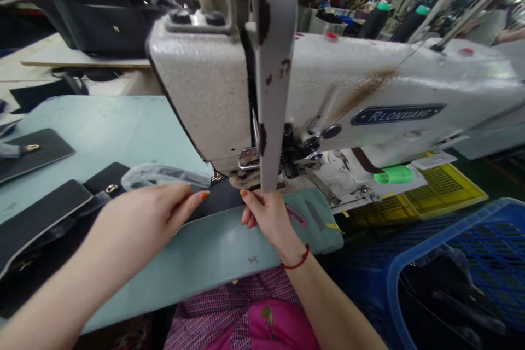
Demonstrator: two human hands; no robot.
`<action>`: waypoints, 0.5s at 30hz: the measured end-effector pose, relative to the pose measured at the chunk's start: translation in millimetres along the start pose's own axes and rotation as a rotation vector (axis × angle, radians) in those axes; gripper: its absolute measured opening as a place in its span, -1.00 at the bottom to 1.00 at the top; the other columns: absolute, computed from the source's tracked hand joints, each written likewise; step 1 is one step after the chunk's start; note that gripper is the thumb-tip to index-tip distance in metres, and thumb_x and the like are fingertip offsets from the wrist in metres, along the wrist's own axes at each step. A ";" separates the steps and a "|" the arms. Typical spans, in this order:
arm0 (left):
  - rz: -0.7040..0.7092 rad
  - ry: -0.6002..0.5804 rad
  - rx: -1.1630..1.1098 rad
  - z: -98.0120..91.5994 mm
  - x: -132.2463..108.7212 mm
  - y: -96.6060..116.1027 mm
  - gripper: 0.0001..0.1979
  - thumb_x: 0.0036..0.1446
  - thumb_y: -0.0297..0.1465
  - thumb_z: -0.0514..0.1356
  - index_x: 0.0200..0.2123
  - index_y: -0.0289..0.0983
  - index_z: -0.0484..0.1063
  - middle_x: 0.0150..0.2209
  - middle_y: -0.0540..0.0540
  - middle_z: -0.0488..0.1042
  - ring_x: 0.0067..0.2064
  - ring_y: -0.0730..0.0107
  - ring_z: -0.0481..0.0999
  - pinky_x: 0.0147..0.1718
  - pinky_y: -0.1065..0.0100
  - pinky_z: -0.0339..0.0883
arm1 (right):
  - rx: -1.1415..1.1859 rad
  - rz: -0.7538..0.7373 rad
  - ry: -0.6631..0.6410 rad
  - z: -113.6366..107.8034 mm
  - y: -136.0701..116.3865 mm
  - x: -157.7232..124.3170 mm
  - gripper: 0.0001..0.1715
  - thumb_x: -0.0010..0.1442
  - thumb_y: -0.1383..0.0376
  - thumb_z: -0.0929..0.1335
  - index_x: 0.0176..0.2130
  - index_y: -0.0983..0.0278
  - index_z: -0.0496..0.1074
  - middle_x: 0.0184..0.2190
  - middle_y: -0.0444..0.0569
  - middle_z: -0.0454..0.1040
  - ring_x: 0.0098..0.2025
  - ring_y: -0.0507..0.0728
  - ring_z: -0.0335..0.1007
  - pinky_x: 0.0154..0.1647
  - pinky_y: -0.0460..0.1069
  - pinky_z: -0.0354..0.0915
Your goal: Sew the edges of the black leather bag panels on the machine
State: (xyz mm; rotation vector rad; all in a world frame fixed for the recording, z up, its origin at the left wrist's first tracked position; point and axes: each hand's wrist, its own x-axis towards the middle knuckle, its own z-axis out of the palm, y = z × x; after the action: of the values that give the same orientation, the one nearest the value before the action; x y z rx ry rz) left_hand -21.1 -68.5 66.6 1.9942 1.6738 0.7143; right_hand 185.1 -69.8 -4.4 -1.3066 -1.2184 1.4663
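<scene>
A black leather piece with a pale edge and a gold clasp lies under the head of a white sewing machine. My left hand is closed over its left part, thumb pointing right; the other fingers are mostly hidden. Close to the needle area, at the right end of the leather, my right hand is closed with thumb and fingers pinched together. What lies between those fingertips is too small to make out. Plastic wrap covers a strip just behind my left hand.
More black leather panels with gold clasps lie on the pale green table. Pink-handled snips rest right of my right hand. A blue basket holds black pieces at right. Black bags stand behind; people work farther back.
</scene>
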 end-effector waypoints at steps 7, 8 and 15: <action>-0.531 -0.246 -1.224 108.7 -46.4 10.3 -0.54 -0.04 0.02 0.30 -0.40 -0.27 0.35 -0.57 0.11 0.13 -0.57 0.57 0.02 -0.62 0.49 -0.08 | 0.001 -0.046 0.015 0.6 1.6 -1.3 -0.43 0.24 -0.04 0.31 -0.58 0.31 0.35 -0.67 -0.11 0.42 -0.67 -0.04 0.30 -0.61 -0.18 0.22; -0.562 -0.195 -1.354 118.6 -41.7 9.4 -0.54 -0.07 0.00 0.34 -0.38 -0.28 0.36 -0.54 0.09 0.18 -0.55 0.56 0.07 -0.61 0.49 -0.06 | 0.001 -0.051 0.019 0.8 0.5 -1.5 -0.44 0.24 -0.04 0.31 -0.58 0.31 0.35 -0.67 -0.11 0.43 -0.67 -0.04 0.30 -0.61 -0.17 0.22; -0.714 0.048 -1.322 122.5 -15.7 7.1 -0.52 -0.18 -0.12 0.45 -0.65 -0.33 0.30 -0.63 0.08 0.19 -0.54 0.58 0.14 -0.57 0.49 0.07 | 0.009 -0.063 0.047 2.1 5.2 -6.2 -0.48 0.27 0.02 0.30 -0.54 0.32 0.37 -0.64 -0.10 0.43 -0.64 -0.05 0.30 -0.60 -0.18 0.19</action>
State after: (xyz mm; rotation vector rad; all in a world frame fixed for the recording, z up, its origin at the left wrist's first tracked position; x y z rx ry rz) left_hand 60.2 -85.6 -25.0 0.4367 1.1873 1.1219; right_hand 184.1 -77.2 -8.2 -1.2784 -1.2100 1.3876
